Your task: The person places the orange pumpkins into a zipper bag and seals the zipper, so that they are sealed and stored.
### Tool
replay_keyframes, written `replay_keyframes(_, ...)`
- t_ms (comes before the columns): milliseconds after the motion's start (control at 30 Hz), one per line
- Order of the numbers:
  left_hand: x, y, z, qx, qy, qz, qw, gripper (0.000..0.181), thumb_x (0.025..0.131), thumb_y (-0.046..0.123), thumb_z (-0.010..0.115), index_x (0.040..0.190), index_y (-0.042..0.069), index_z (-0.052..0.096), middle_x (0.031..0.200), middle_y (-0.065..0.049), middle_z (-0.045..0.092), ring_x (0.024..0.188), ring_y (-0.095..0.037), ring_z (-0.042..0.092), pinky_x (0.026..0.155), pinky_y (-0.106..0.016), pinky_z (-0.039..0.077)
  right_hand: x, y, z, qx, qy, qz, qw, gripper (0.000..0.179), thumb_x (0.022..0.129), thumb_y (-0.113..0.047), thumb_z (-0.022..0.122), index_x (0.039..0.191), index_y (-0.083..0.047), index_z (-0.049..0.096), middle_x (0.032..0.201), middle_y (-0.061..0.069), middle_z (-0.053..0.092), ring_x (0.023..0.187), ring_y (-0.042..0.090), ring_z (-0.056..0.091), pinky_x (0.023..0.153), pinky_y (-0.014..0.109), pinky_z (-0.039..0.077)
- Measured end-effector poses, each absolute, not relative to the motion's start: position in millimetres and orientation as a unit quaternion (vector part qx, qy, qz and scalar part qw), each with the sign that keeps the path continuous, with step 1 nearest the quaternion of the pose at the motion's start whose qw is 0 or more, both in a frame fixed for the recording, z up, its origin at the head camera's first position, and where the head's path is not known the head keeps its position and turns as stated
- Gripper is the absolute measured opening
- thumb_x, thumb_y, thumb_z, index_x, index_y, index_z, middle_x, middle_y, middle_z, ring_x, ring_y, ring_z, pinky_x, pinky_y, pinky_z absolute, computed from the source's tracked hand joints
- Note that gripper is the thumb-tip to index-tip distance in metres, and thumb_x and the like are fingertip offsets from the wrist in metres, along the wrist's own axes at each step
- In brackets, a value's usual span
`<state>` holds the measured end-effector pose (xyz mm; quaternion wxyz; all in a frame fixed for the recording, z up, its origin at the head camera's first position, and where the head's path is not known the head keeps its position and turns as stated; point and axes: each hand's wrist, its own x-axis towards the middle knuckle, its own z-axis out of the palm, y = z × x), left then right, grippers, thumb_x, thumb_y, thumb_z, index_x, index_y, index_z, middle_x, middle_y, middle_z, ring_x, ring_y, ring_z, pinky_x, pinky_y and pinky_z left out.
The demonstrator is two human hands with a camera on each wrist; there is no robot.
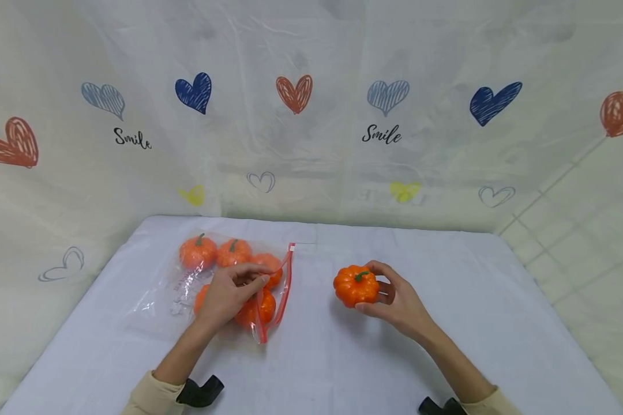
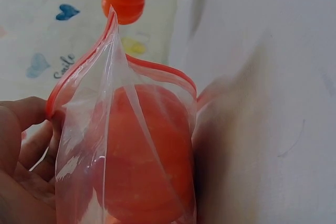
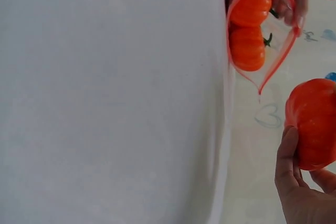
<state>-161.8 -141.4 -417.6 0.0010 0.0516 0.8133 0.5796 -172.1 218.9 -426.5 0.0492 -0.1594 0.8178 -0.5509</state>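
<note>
A clear zip bag [image 1: 156, 305] with a red zip edge lies at the left of the table, several small orange pumpkins [image 1: 198, 252] inside it. My left hand [image 1: 228, 294] pinches the upper edge of the bag's mouth, which gapes toward the right. In the left wrist view the lifted zip strip [image 2: 68, 80] runs from my thumb and fingers to a peak. My right hand [image 1: 402, 302] grips one orange pumpkin [image 1: 355, 286] with a green stem, to the right of the bag and apart from it. In the right wrist view, fingers and thumb hold this pumpkin [image 3: 314, 124] from below.
A white cloth covers the table [image 1: 322, 369]. Behind it hangs a pale curtain [image 1: 332, 161] printed with hearts and "Smile". Black straps [image 1: 199, 393] sit at both wrists, beside beige sleeves.
</note>
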Motion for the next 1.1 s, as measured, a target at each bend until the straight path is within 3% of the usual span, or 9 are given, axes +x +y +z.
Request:
replay_keyframes(133,-161,-142,-417,0.054,0.815,0.577,-0.006,0.021,0.095,0.031,0.077,0.111,0.017,0.08,0.093,-0.013,0.072,0.081,-0.017,0.062,0.066,-0.021,0.054,-174,211,-428,-0.164,0.814,-0.554,0.054,0.071,0.084,-0.019,0.086,0.146,-0.017,0.051,0.141,0.013,0.052,0.116,0.03,0.068,0.097,0.024,0.058)
replay_keyframes(300,-160,-143,-418,0.056,0.817,0.573,-0.01,0.02,0.096,0.029,0.077,0.111,0.017,0.08,0.094,-0.012,0.073,0.081,-0.017,0.063,0.067,-0.02,0.054,-173,203,-429,-0.165,0.806,-0.565,0.064,0.069,0.083,-0.02,0.086,0.144,-0.021,0.052,0.141,0.011,0.053,0.116,0.031,0.068,0.095,0.019,0.057)
replay_keyframes(633,-162,-140,-418,0.054,0.816,0.576,-0.003,0.021,0.095,0.03,0.077,0.11,0.016,0.08,0.094,-0.012,0.073,0.08,-0.018,0.063,0.067,-0.021,0.054,-173,193,-429,-0.17,0.793,-0.579,0.081,0.069,0.086,-0.02,0.085,0.144,-0.02,0.049,0.144,0.013,0.051,0.115,0.03,0.068,0.095,0.024,0.059)
replay_keyframes(867,-163,-141,-418,0.06,0.813,0.579,-0.005,0.02,0.096,0.028,0.077,0.11,0.016,0.08,0.091,-0.013,0.072,0.076,-0.016,0.062,0.066,-0.021,0.053,-176,185,-431,-0.202,0.791,-0.573,0.072,0.07,0.087,-0.02,0.084,0.147,-0.015,0.048,0.146,0.016,0.052,0.121,0.03,0.067,0.096,0.02,0.056)
replay_keyframes(1100,-163,-141,-418,0.06,0.814,0.578,-0.008,0.02,0.096,0.03,0.077,0.11,0.017,0.08,0.09,-0.012,0.071,0.077,-0.016,0.062,0.065,-0.021,0.052,-176,178,-430,-0.208,0.8,-0.557,0.073,0.071,0.087,-0.025,0.085,0.148,-0.017,0.049,0.147,0.013,0.054,0.114,0.024,0.068,0.093,0.023,0.058)
